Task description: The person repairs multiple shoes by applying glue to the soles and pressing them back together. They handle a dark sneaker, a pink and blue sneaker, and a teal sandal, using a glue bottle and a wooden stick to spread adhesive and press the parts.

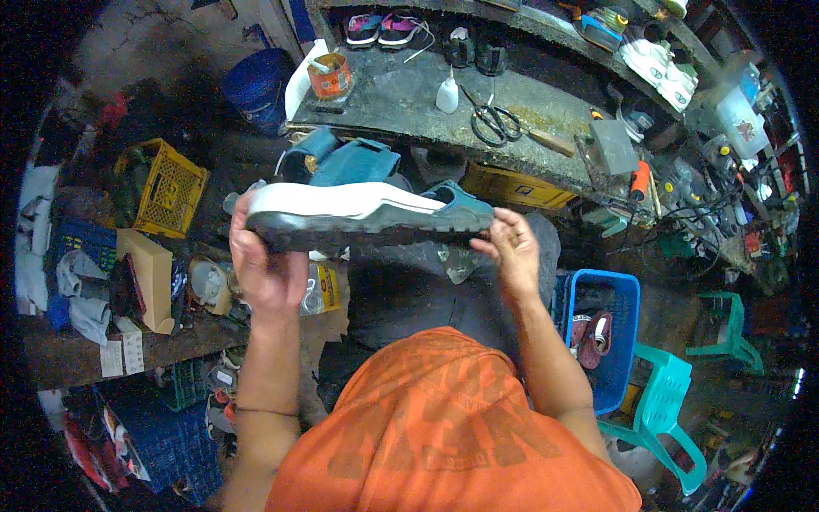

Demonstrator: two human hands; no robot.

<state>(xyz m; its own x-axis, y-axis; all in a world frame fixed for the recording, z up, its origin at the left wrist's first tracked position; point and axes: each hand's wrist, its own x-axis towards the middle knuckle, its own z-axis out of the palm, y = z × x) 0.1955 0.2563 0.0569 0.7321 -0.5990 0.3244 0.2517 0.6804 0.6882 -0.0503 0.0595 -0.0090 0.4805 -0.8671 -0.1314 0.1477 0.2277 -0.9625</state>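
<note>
Orange shirt [444, 427] lowest; both hands' fingers [256, 256] pinching a sandal [367, 213] by its ends; beyond the fingers, a cluttered table [401, 98] with scissors [495, 124].

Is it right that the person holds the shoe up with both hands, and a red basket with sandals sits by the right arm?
Not quite. The head view shows the basket is blue, not red. The left hand and right hand do hold the shoe, and sandals lie in the basket.

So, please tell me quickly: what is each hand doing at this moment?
Left hand: closed on the heel end of the shoe, gripping its sole.
Right hand: fingers hold the toe end of the same shoe.
</note>
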